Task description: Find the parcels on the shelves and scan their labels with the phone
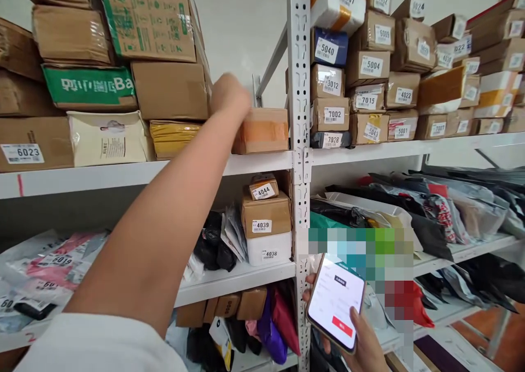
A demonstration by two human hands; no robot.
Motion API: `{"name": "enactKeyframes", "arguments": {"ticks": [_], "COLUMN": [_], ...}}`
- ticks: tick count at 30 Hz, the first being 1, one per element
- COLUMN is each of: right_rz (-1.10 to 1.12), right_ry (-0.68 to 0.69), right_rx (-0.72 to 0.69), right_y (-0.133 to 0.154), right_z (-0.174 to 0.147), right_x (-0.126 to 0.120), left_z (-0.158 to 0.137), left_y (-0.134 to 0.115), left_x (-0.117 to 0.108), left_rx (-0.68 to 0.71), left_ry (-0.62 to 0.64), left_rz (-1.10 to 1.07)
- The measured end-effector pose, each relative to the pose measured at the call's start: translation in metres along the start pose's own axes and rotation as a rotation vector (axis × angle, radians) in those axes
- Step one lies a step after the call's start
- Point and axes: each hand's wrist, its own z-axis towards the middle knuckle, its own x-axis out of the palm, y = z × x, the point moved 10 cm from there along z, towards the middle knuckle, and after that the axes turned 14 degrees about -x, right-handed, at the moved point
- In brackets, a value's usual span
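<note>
The left arm goes from the lower left of the frame to the upper middle, where the left hand (230, 96) is bent at the wrist and a little blurred. It is just above the left end of the taped box (264, 131), beside the brown box (170, 90). Its fingers are hidden, so I cannot tell how wide they are spread, or whether they have hold of something. The taped box sits on the upper shelf (262, 163), in the middle of the frame, left of the white post (300, 87).

At the lower right, the right hand (365, 336) has its fingers closed around the phone (336, 303). The thumb lies at the right edge of the screen, near a red button. The phone is tilted, with its lit screen facing the camera.
</note>
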Motion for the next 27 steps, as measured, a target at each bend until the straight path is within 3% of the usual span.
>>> {"name": "enactKeyframes", "arguments": {"ticks": [1, 3, 5, 7, 10, 14, 17, 20, 22, 24, 25, 27], "right_rz": [0.0, -0.024, -0.057, -0.087, -0.137, -0.161, -0.143, -0.153, -0.181, -0.213, -0.225, -0.243], "right_ry": [0.008, 0.016, -0.047, -0.134, -0.174, -0.188, -0.168, -0.2, -0.226, -0.252, -0.263, -0.285], "right_rx": [0.018, 0.058, 0.088, 0.094, 0.104, 0.17, 0.184, 0.183, 0.181, 0.191, 0.202, 0.232], "right_y": [-0.004, -0.012, -0.019, -0.023, -0.026, -0.034, -0.035, -0.034, -0.034, -0.034, -0.035, -0.039], "right_z": [-0.003, -0.01, -0.018, -0.027, -0.041, -0.058, -0.065, -0.072, -0.08, -0.089, -0.095, -0.105], "right_x": [-0.005, -0.015, -0.032, -0.05, -0.069, -0.083, -0.08, -0.084, -0.093, -0.106, -0.113, -0.127], "left_z": [-0.014, -0.039, -0.051, -0.05, -0.037, -0.019, -0.02, -0.06, -0.119, -0.189, -0.233, -0.332], "left_y": [-0.026, -0.059, -0.065, -0.055, -0.029, 0.0, -0.002, 0.002, 0.035, 0.107, 0.151, 0.241], "left_x": [0.003, 0.031, 0.067, 0.085, 0.084, 0.07, 0.06, 0.041, 0.025, 0.009, 0.014, 0.049], "left_rx": [0.178, 0.384, 0.43, 0.376, 0.308, 0.248, 0.313, 0.508, 0.657, 0.582, 0.556, 0.535], "left_ry": [-0.094, -0.137, -0.045, 0.02, 0.022, -0.038, -0.077, -0.156, -0.157, -0.049, 0.102, 0.508], "left_rz": [0.133, 0.4, 0.534, 0.469, 0.351, 0.516, 0.567, 0.558, 0.521, 0.342, 0.241, 0.166]}}
